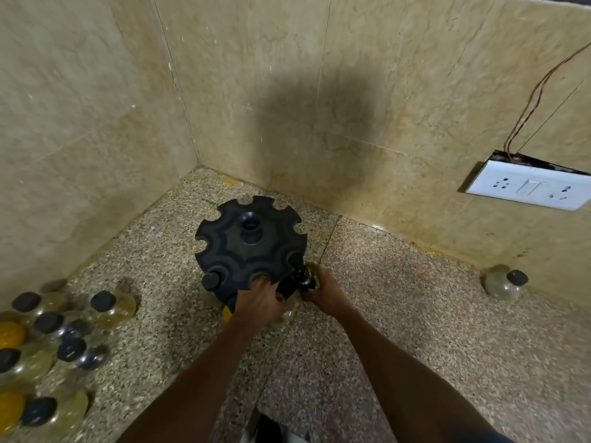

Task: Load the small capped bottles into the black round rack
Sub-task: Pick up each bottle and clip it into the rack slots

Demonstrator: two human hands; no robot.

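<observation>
- Speckled stone floor (pixel 415 314) carries everything, and tan marble walls (pixel 256 91) meet in the far corner.
- At the floor's left edge, a cluster of bottles (pixel 57 343) stands packed together, most with black caps; some hold yellow contents.
- One bottle (pixel 108 306) stands at the cluster's right, nearest the rack.
- The rack (pixel 251 247) sits near the far corner of the floor, its round black top cut with notches all around the rim and a hub in the middle.
- A black cap (pixel 211 280) already fills one notch on the rack's near-left rim.
- Your left hand (pixel 257 300) rests on the rack's near rim, fingers curled over the edge by an open notch; a clear bottle seems to sit under the palm, but you cannot tell whether you grip it or only the rack.
- Your right hand (pixel 323 290) is just beside the left one, at the rack's near-right rim, its fingers wrapped round a capped bottle (pixel 302 278) held at a notch there; whether it is seated is not clear.
- A lone bottle (pixel 505 282) stands well apart against the right wall.
- A white socket plate (pixel 527 188) hangs loose from the right wall, with wires (pixel 537 91) running up from behind it.
</observation>
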